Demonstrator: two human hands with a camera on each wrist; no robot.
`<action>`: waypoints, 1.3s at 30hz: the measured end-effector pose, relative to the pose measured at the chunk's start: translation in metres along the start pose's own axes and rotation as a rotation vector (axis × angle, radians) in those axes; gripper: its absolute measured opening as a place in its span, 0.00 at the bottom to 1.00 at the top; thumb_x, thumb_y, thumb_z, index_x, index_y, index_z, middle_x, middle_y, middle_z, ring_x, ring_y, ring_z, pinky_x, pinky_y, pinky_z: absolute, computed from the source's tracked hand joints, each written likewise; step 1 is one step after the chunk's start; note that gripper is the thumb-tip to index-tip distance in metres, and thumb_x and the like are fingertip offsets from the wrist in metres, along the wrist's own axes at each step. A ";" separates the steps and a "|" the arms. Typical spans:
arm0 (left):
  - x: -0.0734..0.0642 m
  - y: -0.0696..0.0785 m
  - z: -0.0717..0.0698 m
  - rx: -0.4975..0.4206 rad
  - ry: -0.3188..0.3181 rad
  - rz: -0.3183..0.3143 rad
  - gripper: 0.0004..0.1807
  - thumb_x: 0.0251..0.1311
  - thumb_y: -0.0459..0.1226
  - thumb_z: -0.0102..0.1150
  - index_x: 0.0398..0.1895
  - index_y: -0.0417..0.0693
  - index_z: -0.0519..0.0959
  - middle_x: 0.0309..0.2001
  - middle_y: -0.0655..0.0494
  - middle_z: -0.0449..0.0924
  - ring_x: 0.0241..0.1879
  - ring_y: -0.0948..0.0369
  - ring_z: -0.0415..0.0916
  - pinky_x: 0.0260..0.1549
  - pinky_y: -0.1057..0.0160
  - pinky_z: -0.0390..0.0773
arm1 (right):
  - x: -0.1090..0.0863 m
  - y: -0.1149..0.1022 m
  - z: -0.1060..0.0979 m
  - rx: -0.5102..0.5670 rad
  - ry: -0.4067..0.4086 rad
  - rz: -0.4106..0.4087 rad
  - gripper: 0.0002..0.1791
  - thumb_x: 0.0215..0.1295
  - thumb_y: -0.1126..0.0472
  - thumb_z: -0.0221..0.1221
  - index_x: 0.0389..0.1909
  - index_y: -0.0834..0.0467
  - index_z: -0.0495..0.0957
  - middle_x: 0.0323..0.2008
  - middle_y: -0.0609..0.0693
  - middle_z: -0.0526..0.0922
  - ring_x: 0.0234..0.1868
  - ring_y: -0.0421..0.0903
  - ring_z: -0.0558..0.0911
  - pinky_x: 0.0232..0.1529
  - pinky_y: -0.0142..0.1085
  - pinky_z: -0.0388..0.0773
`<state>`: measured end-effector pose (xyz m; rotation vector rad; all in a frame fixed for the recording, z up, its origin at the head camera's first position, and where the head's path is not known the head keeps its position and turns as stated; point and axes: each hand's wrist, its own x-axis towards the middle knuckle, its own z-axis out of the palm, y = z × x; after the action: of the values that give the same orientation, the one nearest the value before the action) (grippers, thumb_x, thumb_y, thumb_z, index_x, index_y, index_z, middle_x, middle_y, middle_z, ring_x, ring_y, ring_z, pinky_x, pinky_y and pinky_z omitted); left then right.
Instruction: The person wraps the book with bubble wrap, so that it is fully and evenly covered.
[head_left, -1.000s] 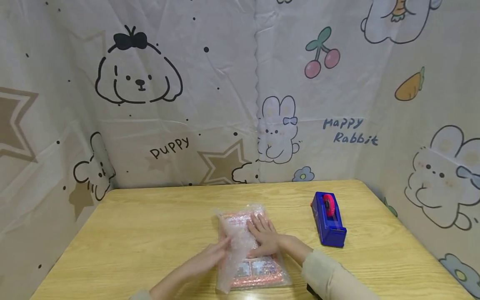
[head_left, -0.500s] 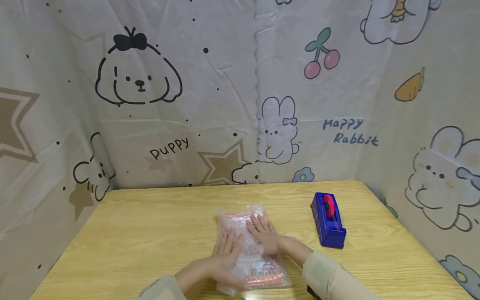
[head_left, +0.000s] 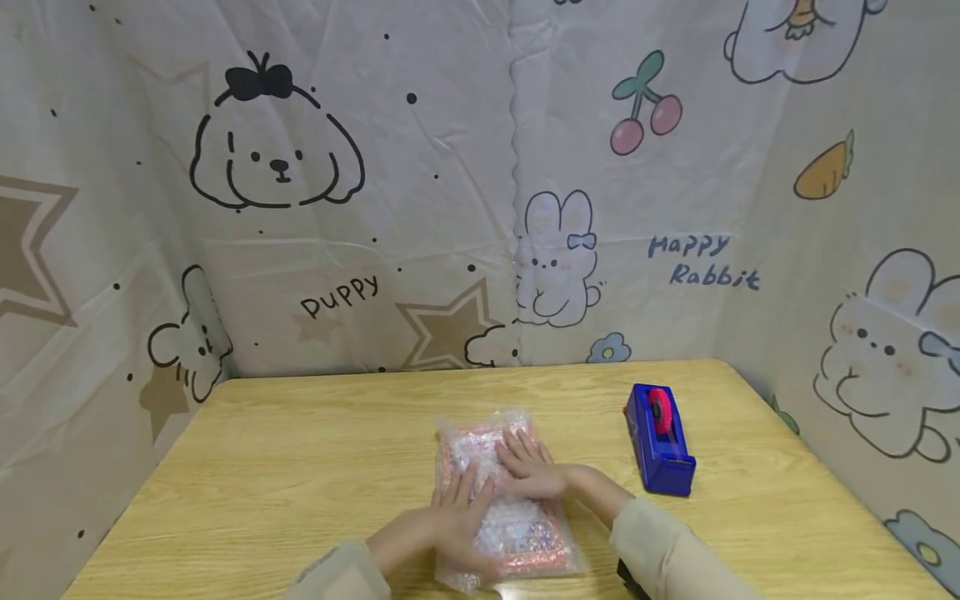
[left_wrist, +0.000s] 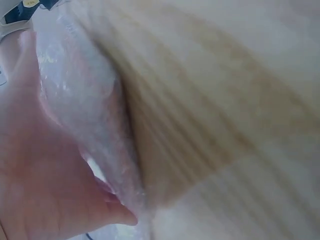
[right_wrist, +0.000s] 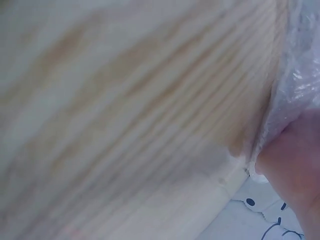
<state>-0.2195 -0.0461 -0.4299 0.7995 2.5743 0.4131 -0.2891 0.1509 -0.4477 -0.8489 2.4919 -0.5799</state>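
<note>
A flat rectangular item with an orange-red border, wrapped in clear bubble wrap [head_left: 525, 542], lies on the wooden table. My left hand [head_left: 453, 525] rests spread over the lower left part of the wrap, fingers straight. Higher up, on the right side, my right hand [head_left: 534, 471] lies flat on the same wrap with its fingers extended. The left wrist view has the left hand [left_wrist: 50, 170] against the wrap's edge [left_wrist: 95, 100]. In the right wrist view, part of the right hand [right_wrist: 295, 155] touches the crinkled wrap [right_wrist: 300, 75]. What the wrapped item is stays blurred under the plastic.
A blue tape dispenser [head_left: 660, 450] with a pink-red roll [head_left: 660, 410] stands on the right of the wooden table [head_left: 300, 467]. A printed cloth [head_left: 442, 167] hangs behind and at both sides. A small black object [head_left: 630, 577] shows beneath the right sleeve.
My left hand has moved from the wrap's left edge onto its top and spread its fingers, and the loose left flap now lies flatter. The right hand has stayed nearly in place.
</note>
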 end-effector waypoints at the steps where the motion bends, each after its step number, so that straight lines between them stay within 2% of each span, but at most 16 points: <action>1: 0.002 0.000 -0.002 0.025 0.002 -0.004 0.55 0.50 0.67 0.49 0.71 0.41 0.44 0.69 0.32 0.32 0.67 0.36 0.33 0.61 0.37 0.45 | -0.001 0.001 -0.001 -0.022 -0.015 -0.009 0.46 0.65 0.37 0.42 0.70 0.62 0.38 0.70 0.61 0.28 0.69 0.59 0.27 0.65 0.57 0.27; 4: 0.007 -0.003 -0.007 0.108 0.044 0.003 0.53 0.52 0.68 0.44 0.69 0.38 0.51 0.69 0.33 0.42 0.67 0.39 0.44 0.61 0.42 0.54 | -0.002 0.004 -0.004 -0.063 -0.046 -0.023 0.54 0.57 0.35 0.51 0.70 0.61 0.34 0.69 0.61 0.25 0.68 0.58 0.26 0.65 0.56 0.27; 7: 0.011 -0.009 -0.012 0.154 0.097 0.012 0.56 0.46 0.67 0.54 0.68 0.34 0.52 0.68 0.36 0.48 0.66 0.43 0.50 0.61 0.48 0.58 | -0.003 0.003 -0.004 -0.050 -0.041 -0.031 0.56 0.54 0.37 0.56 0.70 0.61 0.35 0.69 0.61 0.25 0.68 0.58 0.25 0.65 0.56 0.27; 11: 0.017 -0.017 -0.010 0.238 0.115 -0.006 0.64 0.37 0.69 0.57 0.68 0.35 0.49 0.68 0.38 0.46 0.68 0.43 0.42 0.63 0.47 0.53 | -0.003 0.002 -0.003 -0.039 -0.035 -0.038 0.57 0.52 0.38 0.59 0.70 0.61 0.37 0.70 0.61 0.25 0.68 0.58 0.26 0.65 0.56 0.27; 15: 0.022 -0.021 -0.005 0.333 0.110 -0.026 0.65 0.35 0.73 0.54 0.69 0.38 0.48 0.70 0.39 0.41 0.69 0.44 0.36 0.66 0.48 0.46 | -0.005 0.002 -0.002 -0.048 -0.033 -0.027 0.57 0.51 0.38 0.60 0.71 0.60 0.37 0.70 0.60 0.26 0.69 0.58 0.26 0.65 0.55 0.28; 17: 0.025 -0.022 -0.004 0.348 0.105 -0.019 0.65 0.36 0.73 0.53 0.69 0.38 0.48 0.71 0.38 0.37 0.70 0.46 0.35 0.66 0.48 0.44 | -0.006 0.002 -0.002 -0.060 -0.027 -0.019 0.58 0.50 0.39 0.61 0.71 0.60 0.38 0.70 0.60 0.27 0.69 0.57 0.27 0.66 0.55 0.28; 21: 0.029 -0.022 -0.006 0.323 0.083 0.010 0.65 0.38 0.71 0.56 0.69 0.36 0.45 0.70 0.36 0.34 0.70 0.45 0.34 0.66 0.46 0.40 | -0.007 0.001 -0.002 -0.093 -0.013 -0.007 0.57 0.51 0.39 0.61 0.71 0.59 0.38 0.70 0.59 0.28 0.69 0.57 0.28 0.66 0.54 0.29; 25: 0.030 -0.022 -0.010 0.267 0.040 0.001 0.66 0.37 0.69 0.59 0.69 0.35 0.43 0.70 0.35 0.33 0.69 0.44 0.32 0.65 0.44 0.37 | -0.008 -0.004 -0.004 -0.149 0.007 -0.010 0.56 0.52 0.39 0.60 0.71 0.59 0.40 0.71 0.59 0.30 0.70 0.58 0.30 0.66 0.56 0.34; 30: 0.030 -0.023 -0.014 0.222 0.027 -0.013 0.65 0.37 0.68 0.59 0.71 0.42 0.41 0.71 0.37 0.30 0.69 0.44 0.29 0.65 0.43 0.36 | -0.013 -0.009 -0.004 -0.218 0.027 0.011 0.53 0.55 0.36 0.55 0.70 0.61 0.42 0.71 0.61 0.33 0.70 0.59 0.35 0.64 0.60 0.39; 36: 0.030 -0.022 -0.013 0.196 0.015 -0.017 0.63 0.37 0.68 0.59 0.72 0.50 0.41 0.71 0.38 0.29 0.70 0.45 0.28 0.65 0.44 0.36 | -0.026 -0.011 0.001 -0.285 -0.009 0.049 0.48 0.62 0.35 0.45 0.70 0.64 0.41 0.70 0.62 0.35 0.70 0.59 0.38 0.62 0.63 0.44; 39: 0.030 -0.020 -0.011 0.189 0.012 -0.028 0.62 0.37 0.67 0.60 0.72 0.50 0.41 0.71 0.39 0.30 0.70 0.45 0.29 0.65 0.44 0.37 | -0.033 -0.014 0.005 -0.282 -0.007 0.062 0.46 0.63 0.36 0.45 0.70 0.64 0.43 0.71 0.61 0.38 0.70 0.57 0.40 0.62 0.63 0.47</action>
<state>-0.2567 -0.0463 -0.4369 0.8258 2.6606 0.1676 -0.2569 0.1612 -0.4357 -0.8678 2.6213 -0.2066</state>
